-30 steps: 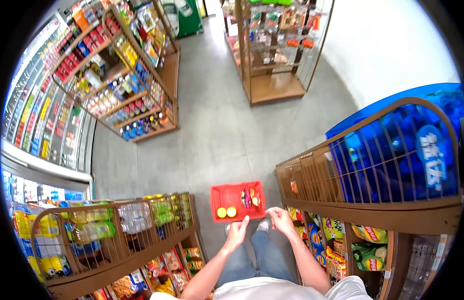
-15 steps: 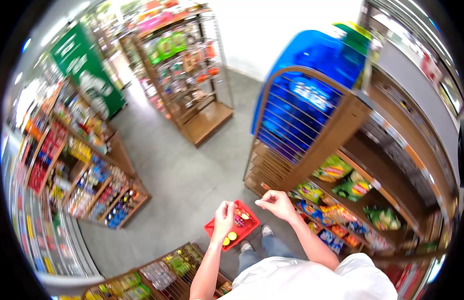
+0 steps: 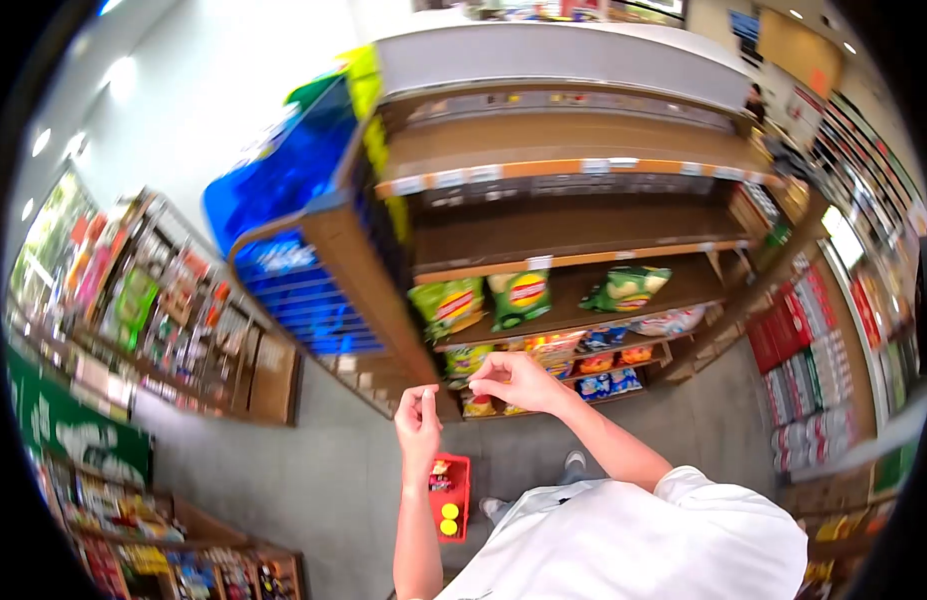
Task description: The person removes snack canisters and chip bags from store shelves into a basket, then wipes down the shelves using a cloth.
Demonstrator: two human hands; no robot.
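My left hand (image 3: 418,425) is raised in front of me with its fingers curled and the thumb pressed against them. Close to its right, my right hand (image 3: 518,382) pinches thumb and forefinger together. Whatever the two pinches hold, if anything, is too small to make out. A gap separates the hands. Below my left hand and beside its forearm is a red basket (image 3: 467,490), holding two yellow round-topped items (image 3: 449,518) and some small packets (image 3: 440,475). Whether the basket hangs from my arm or rests on the floor, I cannot tell.
Ahead stands a brown shelf unit (image 3: 583,215) with green and yellow chip bags (image 3: 523,298) on a lower shelf. Blue wrapped packs (image 3: 293,200) are stacked at its left end. Other racks (image 3: 173,320) stand left, with stacked cans (image 3: 813,385) to the right.
My view has turned right, so the shelf unit now faces me. My hands have come closer together, both still pinched. The basket now appears lower, beside my left forearm.
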